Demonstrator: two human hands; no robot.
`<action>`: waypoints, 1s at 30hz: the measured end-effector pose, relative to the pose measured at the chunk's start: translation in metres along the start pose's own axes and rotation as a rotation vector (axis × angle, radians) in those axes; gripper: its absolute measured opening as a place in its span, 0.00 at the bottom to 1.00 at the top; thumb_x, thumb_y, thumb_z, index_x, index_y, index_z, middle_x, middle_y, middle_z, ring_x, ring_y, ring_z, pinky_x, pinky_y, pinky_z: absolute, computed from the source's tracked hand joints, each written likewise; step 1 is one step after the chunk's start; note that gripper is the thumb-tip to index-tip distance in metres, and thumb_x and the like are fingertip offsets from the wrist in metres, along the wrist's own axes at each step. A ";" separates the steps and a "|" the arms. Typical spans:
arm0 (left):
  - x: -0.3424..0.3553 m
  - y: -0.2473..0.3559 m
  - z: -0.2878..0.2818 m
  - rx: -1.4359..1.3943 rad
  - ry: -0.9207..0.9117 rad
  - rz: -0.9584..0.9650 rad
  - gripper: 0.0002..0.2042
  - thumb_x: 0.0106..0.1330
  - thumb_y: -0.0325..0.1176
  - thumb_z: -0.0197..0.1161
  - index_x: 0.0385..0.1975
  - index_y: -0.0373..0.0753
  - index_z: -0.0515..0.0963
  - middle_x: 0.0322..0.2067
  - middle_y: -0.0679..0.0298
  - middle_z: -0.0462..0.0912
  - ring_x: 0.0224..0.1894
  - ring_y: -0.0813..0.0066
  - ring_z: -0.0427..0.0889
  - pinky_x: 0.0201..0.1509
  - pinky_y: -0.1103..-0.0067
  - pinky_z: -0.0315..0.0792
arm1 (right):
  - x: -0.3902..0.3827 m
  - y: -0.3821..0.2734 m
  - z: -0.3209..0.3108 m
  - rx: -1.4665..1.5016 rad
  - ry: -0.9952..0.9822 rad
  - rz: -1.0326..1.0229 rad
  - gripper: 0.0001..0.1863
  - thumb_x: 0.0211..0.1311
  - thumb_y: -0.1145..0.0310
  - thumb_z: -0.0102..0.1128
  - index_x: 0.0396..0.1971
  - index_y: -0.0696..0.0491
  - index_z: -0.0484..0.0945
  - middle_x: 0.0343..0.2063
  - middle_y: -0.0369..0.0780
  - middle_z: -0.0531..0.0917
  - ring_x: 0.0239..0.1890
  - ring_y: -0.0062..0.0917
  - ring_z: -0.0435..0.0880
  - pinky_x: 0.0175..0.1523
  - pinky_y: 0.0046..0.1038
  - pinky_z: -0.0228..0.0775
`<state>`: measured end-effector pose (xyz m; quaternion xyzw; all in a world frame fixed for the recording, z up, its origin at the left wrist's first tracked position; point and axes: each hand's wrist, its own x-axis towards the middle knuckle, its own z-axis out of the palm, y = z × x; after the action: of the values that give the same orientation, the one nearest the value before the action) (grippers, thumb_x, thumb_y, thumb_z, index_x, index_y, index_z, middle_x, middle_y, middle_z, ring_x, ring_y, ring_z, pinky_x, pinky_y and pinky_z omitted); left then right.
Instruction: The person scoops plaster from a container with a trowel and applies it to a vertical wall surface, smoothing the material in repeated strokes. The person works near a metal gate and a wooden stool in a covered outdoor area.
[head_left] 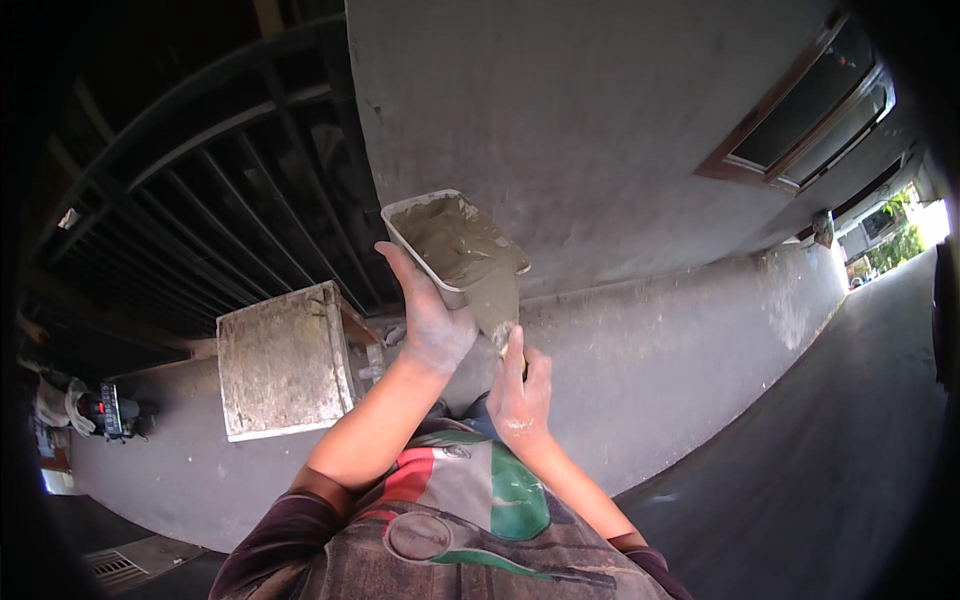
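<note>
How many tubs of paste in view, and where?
1: the tub of grey paste, held in the left hand, near the wall; the right hand holds a putty knife at its near edge. The picture's dark borders could hide others.

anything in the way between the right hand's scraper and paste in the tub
Nothing visible: the scraper in the right hand overlaps, in this view, the near edge of the open tub, its paste uncovered.

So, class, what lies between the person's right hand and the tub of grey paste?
A grey-smeared scraper spans that stretch in the head view, from right hand to tub.
</note>
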<state>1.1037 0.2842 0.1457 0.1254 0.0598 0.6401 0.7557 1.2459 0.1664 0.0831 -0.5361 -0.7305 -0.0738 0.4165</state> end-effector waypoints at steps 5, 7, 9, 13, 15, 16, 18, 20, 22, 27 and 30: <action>-0.004 0.005 0.025 0.000 0.066 -0.002 0.46 0.73 0.83 0.42 0.73 0.48 0.73 0.66 0.68 0.80 0.69 0.68 0.75 0.79 0.65 0.66 | -0.007 0.007 -0.040 0.099 -0.107 0.161 0.37 0.70 0.78 0.68 0.78 0.61 0.71 0.48 0.54 0.84 0.41 0.45 0.88 0.42 0.38 0.82; -0.004 0.009 0.018 0.023 -0.015 0.040 0.46 0.74 0.83 0.42 0.74 0.48 0.72 0.67 0.67 0.78 0.70 0.68 0.74 0.81 0.65 0.64 | 0.013 0.007 -0.060 0.221 -0.044 0.259 0.31 0.72 0.76 0.68 0.74 0.60 0.75 0.46 0.53 0.87 0.40 0.40 0.91 0.42 0.36 0.83; -0.010 0.015 0.002 0.089 -0.038 0.095 0.46 0.75 0.82 0.41 0.75 0.48 0.71 0.68 0.66 0.78 0.71 0.68 0.73 0.82 0.64 0.62 | 0.036 -0.001 -0.087 0.338 -0.058 0.414 0.22 0.75 0.75 0.69 0.66 0.60 0.79 0.41 0.51 0.91 0.37 0.34 0.93 0.42 0.33 0.82; -0.015 0.025 -0.011 0.080 -0.042 0.150 0.46 0.75 0.81 0.42 0.78 0.49 0.69 0.71 0.66 0.77 0.73 0.68 0.73 0.83 0.63 0.63 | 0.076 0.002 -0.132 0.335 -0.094 0.260 0.07 0.77 0.74 0.67 0.49 0.60 0.81 0.32 0.41 0.90 0.26 0.19 0.81 0.34 0.23 0.71; -0.017 0.027 -0.012 -0.036 -0.048 0.112 0.46 0.74 0.81 0.42 0.78 0.49 0.69 0.71 0.67 0.77 0.74 0.68 0.74 0.82 0.63 0.64 | 0.081 -0.003 -0.149 0.434 -0.151 0.397 0.08 0.76 0.75 0.67 0.49 0.61 0.83 0.32 0.41 0.89 0.27 0.20 0.82 0.36 0.23 0.73; -0.020 0.028 -0.014 -0.025 -0.051 0.116 0.46 0.74 0.81 0.41 0.79 0.50 0.68 0.71 0.68 0.78 0.73 0.69 0.75 0.82 0.63 0.65 | 0.084 -0.008 -0.151 0.495 -0.175 0.469 0.07 0.76 0.75 0.67 0.49 0.61 0.82 0.32 0.40 0.88 0.26 0.18 0.79 0.36 0.22 0.71; -0.031 0.027 -0.020 -0.013 -0.074 0.129 0.47 0.75 0.81 0.40 0.79 0.50 0.68 0.71 0.68 0.78 0.72 0.70 0.77 0.80 0.63 0.69 | 0.092 -0.019 -0.143 0.465 -0.276 0.472 0.07 0.78 0.74 0.65 0.49 0.61 0.82 0.33 0.40 0.88 0.25 0.15 0.76 0.34 0.21 0.67; -0.038 0.025 -0.024 -0.008 -0.127 0.131 0.48 0.74 0.82 0.37 0.81 0.49 0.66 0.72 0.67 0.77 0.73 0.70 0.76 0.81 0.63 0.68 | 0.092 -0.015 -0.127 0.416 -0.324 0.407 0.07 0.79 0.73 0.63 0.49 0.61 0.82 0.32 0.40 0.88 0.23 0.13 0.73 0.31 0.21 0.63; -0.040 0.024 -0.026 0.020 -0.150 0.136 0.50 0.74 0.82 0.34 0.83 0.49 0.63 0.72 0.66 0.76 0.75 0.70 0.74 0.82 0.62 0.67 | 0.082 0.004 -0.103 0.382 -0.306 0.286 0.08 0.81 0.72 0.62 0.50 0.60 0.81 0.29 0.39 0.87 0.20 0.11 0.70 0.28 0.21 0.59; -0.050 0.026 -0.039 0.047 -0.014 0.182 0.49 0.76 0.80 0.31 0.84 0.47 0.61 0.70 0.65 0.78 0.73 0.69 0.77 0.80 0.61 0.70 | 0.104 -0.029 -0.100 0.334 -0.362 0.230 0.12 0.78 0.65 0.68 0.50 0.59 0.88 0.31 0.44 0.90 0.30 0.27 0.83 0.38 0.32 0.72; -0.049 0.027 -0.053 0.034 0.031 0.257 0.45 0.78 0.78 0.39 0.80 0.47 0.64 0.67 0.65 0.79 0.68 0.71 0.80 0.76 0.64 0.76 | 0.095 -0.026 -0.089 0.470 -0.477 0.344 0.09 0.80 0.69 0.64 0.50 0.59 0.85 0.24 0.39 0.85 0.23 0.17 0.74 0.30 0.26 0.61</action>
<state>1.0564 0.2457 0.0989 0.1349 0.0655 0.7324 0.6641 1.2640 0.1745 0.2144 -0.5429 -0.7031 0.2940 0.3527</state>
